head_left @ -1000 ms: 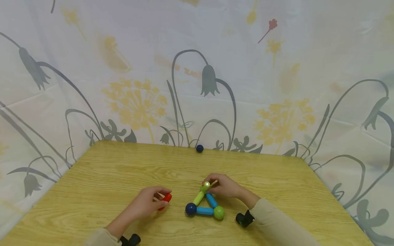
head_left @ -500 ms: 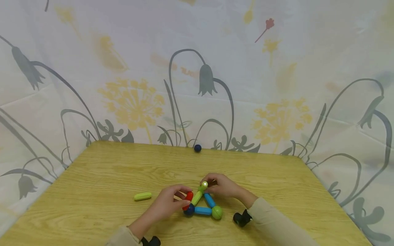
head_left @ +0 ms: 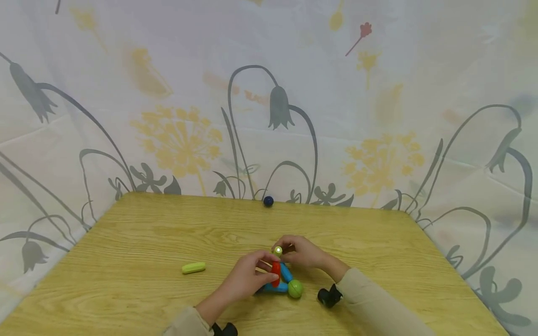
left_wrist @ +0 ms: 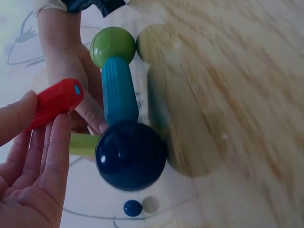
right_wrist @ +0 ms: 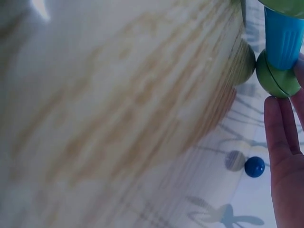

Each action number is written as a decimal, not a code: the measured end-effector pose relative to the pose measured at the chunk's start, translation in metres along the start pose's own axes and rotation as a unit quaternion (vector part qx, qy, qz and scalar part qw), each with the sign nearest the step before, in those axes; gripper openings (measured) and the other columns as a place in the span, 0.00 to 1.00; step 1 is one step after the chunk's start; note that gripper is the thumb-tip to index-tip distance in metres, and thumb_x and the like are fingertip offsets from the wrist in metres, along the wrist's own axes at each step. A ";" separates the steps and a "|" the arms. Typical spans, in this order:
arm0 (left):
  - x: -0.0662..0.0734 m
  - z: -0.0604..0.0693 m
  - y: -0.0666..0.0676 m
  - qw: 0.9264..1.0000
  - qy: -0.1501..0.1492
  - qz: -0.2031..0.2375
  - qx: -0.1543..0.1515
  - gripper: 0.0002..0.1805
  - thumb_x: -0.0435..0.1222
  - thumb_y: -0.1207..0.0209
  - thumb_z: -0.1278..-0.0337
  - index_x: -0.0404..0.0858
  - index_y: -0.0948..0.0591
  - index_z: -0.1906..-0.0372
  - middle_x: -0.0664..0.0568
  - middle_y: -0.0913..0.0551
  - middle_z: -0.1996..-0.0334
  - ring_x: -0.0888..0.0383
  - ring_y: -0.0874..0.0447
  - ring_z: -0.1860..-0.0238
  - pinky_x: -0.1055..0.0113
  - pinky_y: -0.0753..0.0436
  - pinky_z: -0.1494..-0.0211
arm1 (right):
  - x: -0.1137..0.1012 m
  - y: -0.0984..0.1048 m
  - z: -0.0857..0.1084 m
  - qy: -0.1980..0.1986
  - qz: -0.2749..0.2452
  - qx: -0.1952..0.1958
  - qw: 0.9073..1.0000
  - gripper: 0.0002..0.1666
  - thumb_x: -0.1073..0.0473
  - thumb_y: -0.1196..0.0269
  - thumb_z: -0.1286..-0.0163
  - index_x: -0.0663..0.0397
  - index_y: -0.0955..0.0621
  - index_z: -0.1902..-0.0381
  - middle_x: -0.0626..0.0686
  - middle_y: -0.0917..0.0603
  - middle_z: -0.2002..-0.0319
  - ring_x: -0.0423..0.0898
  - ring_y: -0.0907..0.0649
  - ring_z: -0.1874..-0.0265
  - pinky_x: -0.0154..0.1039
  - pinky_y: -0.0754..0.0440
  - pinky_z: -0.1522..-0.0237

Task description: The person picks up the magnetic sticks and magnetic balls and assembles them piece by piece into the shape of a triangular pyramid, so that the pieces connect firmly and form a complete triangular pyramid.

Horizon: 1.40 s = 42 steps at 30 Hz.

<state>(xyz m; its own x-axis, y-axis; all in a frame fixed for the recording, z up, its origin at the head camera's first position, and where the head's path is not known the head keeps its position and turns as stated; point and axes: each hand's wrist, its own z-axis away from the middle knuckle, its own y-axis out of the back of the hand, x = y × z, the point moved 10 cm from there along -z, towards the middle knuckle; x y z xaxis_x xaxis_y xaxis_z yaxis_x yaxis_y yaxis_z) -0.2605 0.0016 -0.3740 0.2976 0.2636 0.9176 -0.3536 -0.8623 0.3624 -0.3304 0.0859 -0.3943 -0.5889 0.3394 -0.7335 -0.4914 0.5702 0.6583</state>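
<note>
My left hand (head_left: 248,276) pinches a red magnetic rod (head_left: 275,274) between thumb and fingers, above a triangle of rods and balls. In the left wrist view the red rod (left_wrist: 53,103) is apart from the dark blue ball (left_wrist: 130,156). Blue rods (head_left: 277,288) meet at the near green ball (head_left: 295,289). My right hand (head_left: 303,252) holds the triangle's far corner, a green ball (right_wrist: 275,81) in the right wrist view. A yellow-green rod (head_left: 278,251) rises from that corner. From the head, my left hand hides most of the dark blue ball.
A loose yellow-green rod (head_left: 194,268) lies on the wooden table (head_left: 138,242), left of my left hand. Another dark blue ball (head_left: 268,201) sits at the table's back edge, before a flower-patterned curtain (head_left: 189,70).
My left hand has moved right with the red rod, from beside the triangle to above it. That uncovered the loose yellow-green rod. My right hand has stayed at the far corner.
</note>
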 end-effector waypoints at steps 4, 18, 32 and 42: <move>0.003 -0.003 -0.009 1.000 -0.011 0.015 -0.005 0.14 0.29 0.38 0.45 0.33 0.23 0.53 0.47 0.21 0.57 0.51 0.20 0.58 0.67 0.20 0.62 | 0.002 0.000 -0.001 0.001 0.000 -0.004 1.000 0.11 0.72 0.41 0.37 0.62 0.21 0.57 0.52 0.20 0.60 0.45 0.20 0.58 0.38 0.23 0.53; 0.002 -0.010 -0.026 1.000 0.002 0.028 -0.004 0.11 0.27 0.36 0.48 0.35 0.24 0.60 0.52 0.21 0.62 0.54 0.20 0.60 0.70 0.21 0.61 | 0.002 0.000 0.000 -0.004 -0.001 -0.006 1.000 0.12 0.74 0.40 0.38 0.63 0.21 0.56 0.53 0.20 0.60 0.45 0.19 0.59 0.36 0.23 0.54; 0.001 -0.011 -0.025 1.000 0.011 0.018 0.002 0.12 0.26 0.37 0.48 0.36 0.24 0.59 0.50 0.22 0.62 0.52 0.19 0.61 0.68 0.20 0.63 | 0.003 0.001 0.001 -0.004 0.002 -0.005 1.000 0.13 0.74 0.40 0.38 0.62 0.21 0.55 0.52 0.20 0.60 0.45 0.19 0.61 0.36 0.22 0.54; -0.006 0.010 0.024 0.999 -0.003 0.000 0.039 0.14 0.29 0.38 0.45 0.33 0.24 0.53 0.45 0.21 0.59 0.48 0.21 0.57 0.68 0.22 0.57 | 0.005 -0.001 0.000 0.005 0.007 0.002 1.000 0.13 0.71 0.37 0.40 0.60 0.20 0.57 0.51 0.20 0.61 0.44 0.20 0.62 0.36 0.22 0.56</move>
<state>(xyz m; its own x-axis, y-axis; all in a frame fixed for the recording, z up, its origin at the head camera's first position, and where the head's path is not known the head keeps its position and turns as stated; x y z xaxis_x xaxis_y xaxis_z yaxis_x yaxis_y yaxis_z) -0.2623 -0.0250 -0.3728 0.3031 0.2608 0.9166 -0.2831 -0.8938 0.3479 -0.3330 0.0872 -0.3990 -0.6021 0.3396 -0.7226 -0.4807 0.5684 0.6677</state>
